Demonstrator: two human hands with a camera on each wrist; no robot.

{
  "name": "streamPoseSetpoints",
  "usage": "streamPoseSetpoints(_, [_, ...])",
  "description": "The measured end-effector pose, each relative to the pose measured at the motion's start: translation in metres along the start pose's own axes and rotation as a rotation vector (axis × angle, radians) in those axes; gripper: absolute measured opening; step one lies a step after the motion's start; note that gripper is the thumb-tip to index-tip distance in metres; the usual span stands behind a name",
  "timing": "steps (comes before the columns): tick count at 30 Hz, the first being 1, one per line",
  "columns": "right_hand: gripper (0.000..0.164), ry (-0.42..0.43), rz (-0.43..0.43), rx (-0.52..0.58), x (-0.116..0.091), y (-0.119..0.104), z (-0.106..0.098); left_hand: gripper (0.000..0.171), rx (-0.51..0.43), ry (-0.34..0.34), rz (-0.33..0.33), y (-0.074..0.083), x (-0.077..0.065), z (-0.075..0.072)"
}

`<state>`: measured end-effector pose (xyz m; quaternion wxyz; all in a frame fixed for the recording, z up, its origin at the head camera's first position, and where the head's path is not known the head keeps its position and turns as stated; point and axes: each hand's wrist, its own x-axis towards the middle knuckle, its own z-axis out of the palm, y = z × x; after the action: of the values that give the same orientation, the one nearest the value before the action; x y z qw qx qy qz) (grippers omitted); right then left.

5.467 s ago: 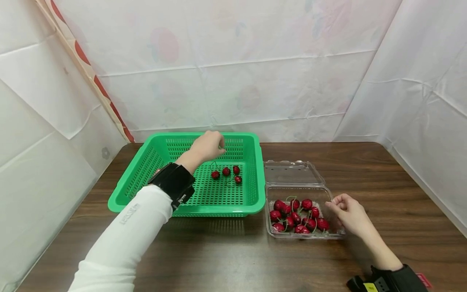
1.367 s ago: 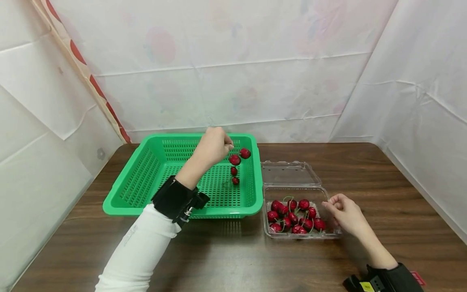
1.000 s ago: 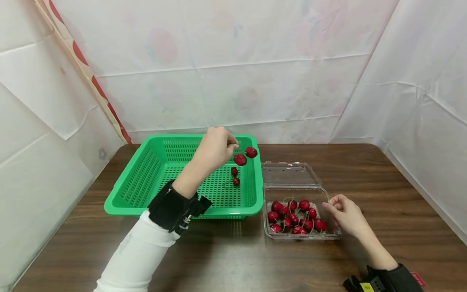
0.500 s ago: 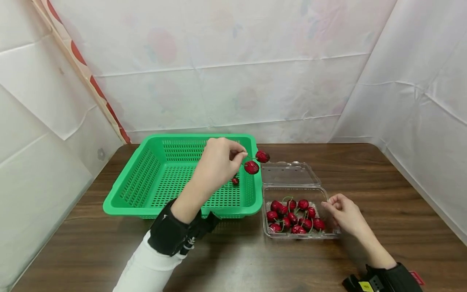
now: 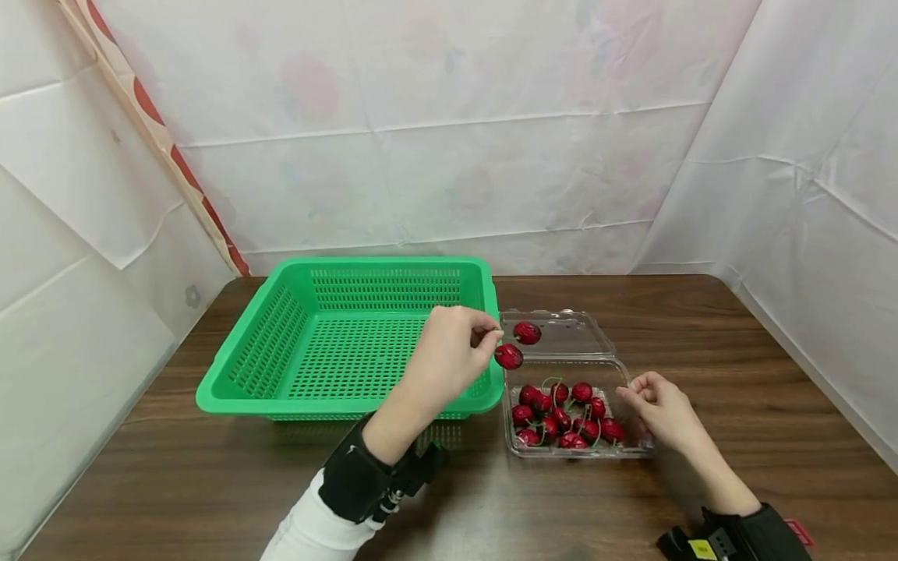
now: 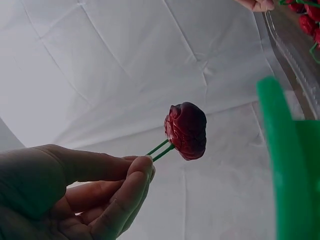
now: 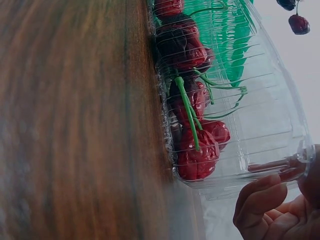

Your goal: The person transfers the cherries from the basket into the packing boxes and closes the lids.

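My left hand [image 5: 452, 358] pinches two green stems between thumb and fingertips. From them hang two dark red cherries, a farther one [image 5: 527, 333] and a nearer one [image 5: 508, 357], just past the right rim of the green basket [image 5: 281, 407]. In the left wrist view the stems [image 6: 161, 150] run side by side to an overlapping wrinkled cherry [image 6: 186, 131]. My right hand [image 5: 662, 409] pinches the right rim of a clear plastic clamshell box [image 5: 521, 450]. Several stemmed cherries [image 5: 560, 418] lie in its tray; the right wrist view shows them through the wall [image 7: 280, 100].
The box's lid [image 5: 561, 333] lies folded back behind its tray, close beside the basket. All stands on a dark wooden table [image 5: 449, 506]. White sheeting [image 5: 449, 156] walls off the back and both sides.
Over the basket, my left hand lifted two cherries by their stems, then moved right and nearer, to the box's lid. The basket's other cherries are now hidden behind it. My right hand stayed put.
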<state>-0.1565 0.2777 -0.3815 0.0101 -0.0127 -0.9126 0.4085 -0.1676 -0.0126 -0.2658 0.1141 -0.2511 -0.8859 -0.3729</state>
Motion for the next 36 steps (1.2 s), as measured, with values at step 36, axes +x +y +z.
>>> streamPoseSetpoints(36, [0.028, -0.002, 0.003, -0.003, 0.000, 0.000, 0.001, 0.022, 0.137, -0.072, 0.002, 0.014, -0.007, 0.091])
